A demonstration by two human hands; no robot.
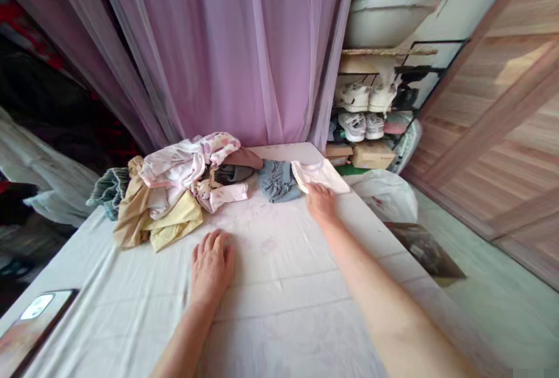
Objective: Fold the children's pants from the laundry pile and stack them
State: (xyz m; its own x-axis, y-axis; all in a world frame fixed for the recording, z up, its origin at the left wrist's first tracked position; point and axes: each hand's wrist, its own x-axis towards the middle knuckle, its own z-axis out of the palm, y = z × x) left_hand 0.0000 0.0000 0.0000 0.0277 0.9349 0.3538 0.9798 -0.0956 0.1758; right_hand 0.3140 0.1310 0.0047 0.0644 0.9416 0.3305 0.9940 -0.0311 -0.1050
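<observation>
My left hand (212, 262) lies palm down on the white tablecloth (257, 302) with its fingers stretched out and nothing in it. Farther right, my right hand (322, 202) rests its fingers on the near edge of a folded white shirt (321, 173); the fingertips are partly lost against the cloth. Touching that shirt on its left is a bunched grey-blue garment (278, 180). A loose heap of clothes lies beyond my left hand: a yellow piece (177, 222), a tan one (131, 215), a white-and-pink patterned top (177, 165) and a dark green one (111, 189).
A phone (32, 328) lies at the table's left front corner. Purple curtains (227, 57) hang behind the table. To the right stand a rack with shoes (353, 126), cardboard boxes (371, 154), a white plastic bag (388, 191) on the floor and a wooden door (498, 133).
</observation>
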